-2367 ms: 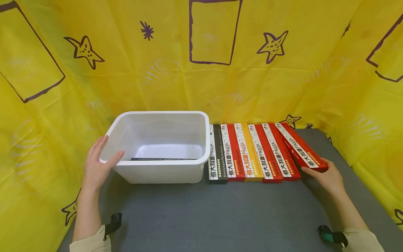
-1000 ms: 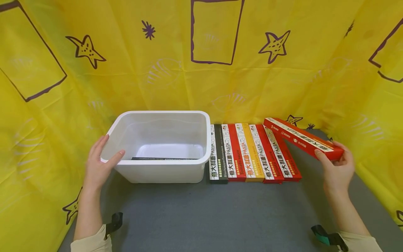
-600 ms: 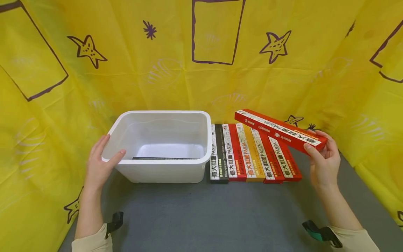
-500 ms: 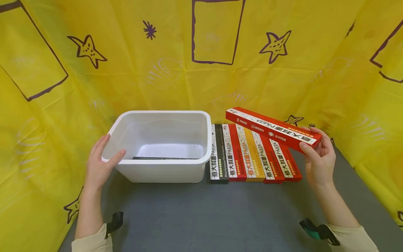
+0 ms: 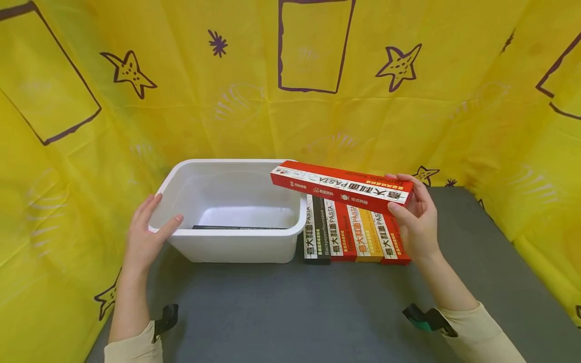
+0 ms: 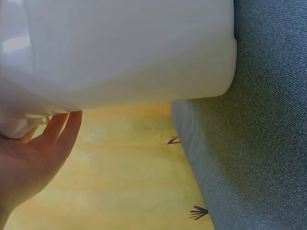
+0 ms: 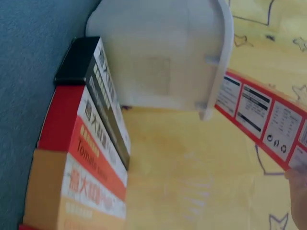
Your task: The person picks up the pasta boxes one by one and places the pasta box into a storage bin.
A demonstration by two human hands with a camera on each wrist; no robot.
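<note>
My right hand (image 5: 418,219) holds a red pasta box (image 5: 340,185), labelled tomato sauce, by its right end, thumb in front. The box is raised and slanted, its left end overlapping the right rim of the white plastic bin (image 5: 236,248) in the head view. In the right wrist view, the printed underside of the red pasta box (image 7: 261,115) shows beside the bin. My left hand (image 5: 147,232) grips the bin's left front corner, thumb over the rim. In the left wrist view, its fingers (image 6: 72,127) bend up against the rim's outer side. Inside the bin lies a black box (image 5: 236,227).
Right of the bin, several pasta boxes lie side by side on the grey table (image 5: 281,312): a black one (image 5: 321,242), a red one (image 5: 347,247), a yellow one (image 5: 372,242) and more red. A yellow patterned cloth (image 5: 254,126) hangs behind and at both sides.
My right hand has lifted the rightmost red pasta box off the row and carried it left, above the other boxes to the bin's right rim. The left hand has stayed on the bin.
</note>
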